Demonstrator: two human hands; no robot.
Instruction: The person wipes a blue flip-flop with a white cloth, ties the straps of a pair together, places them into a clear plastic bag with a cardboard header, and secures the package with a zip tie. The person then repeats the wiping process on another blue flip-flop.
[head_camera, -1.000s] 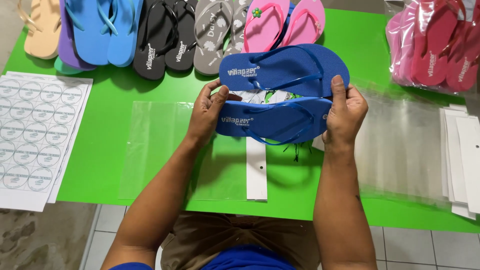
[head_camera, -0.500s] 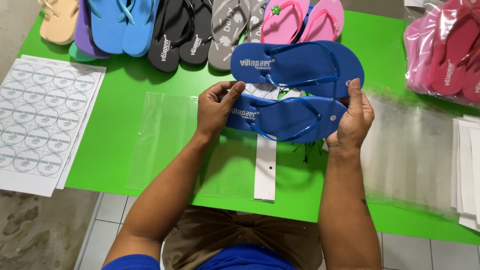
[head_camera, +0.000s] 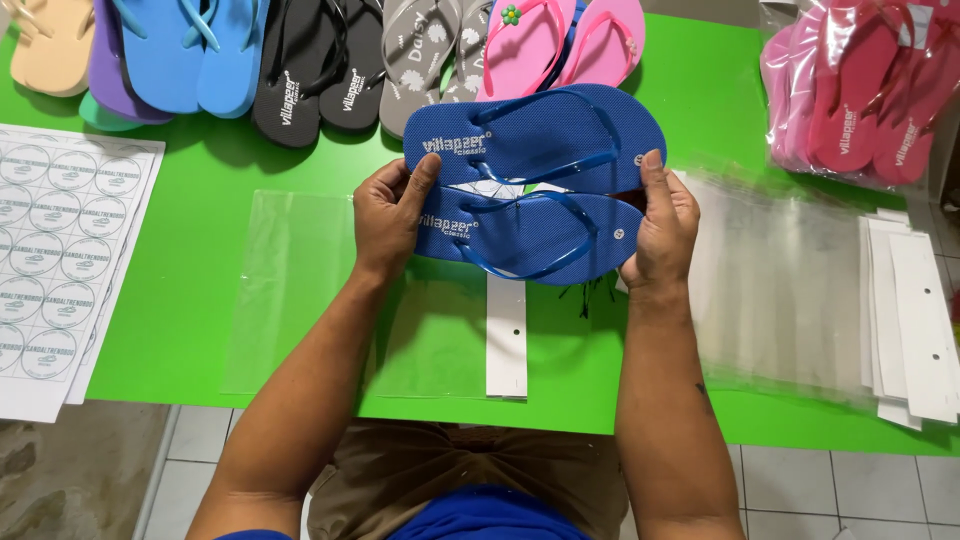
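Left hand (head_camera: 385, 215) and right hand (head_camera: 660, 225) both gripping blue flip-flop pair (head_camera: 530, 180), holding it above green counter (head_camera: 180, 300). Pair now sitting squarer, soles aligned side by side, hovering over clear bag (head_camera: 310, 290) and white card (head_camera: 506, 335).

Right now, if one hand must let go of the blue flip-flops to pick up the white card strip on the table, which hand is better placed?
Probably the left hand. The white card strip lies just below the blue flip-flops, slightly nearer the left hand than the right hand. The difference is small, since both hands hold the pair's ends.
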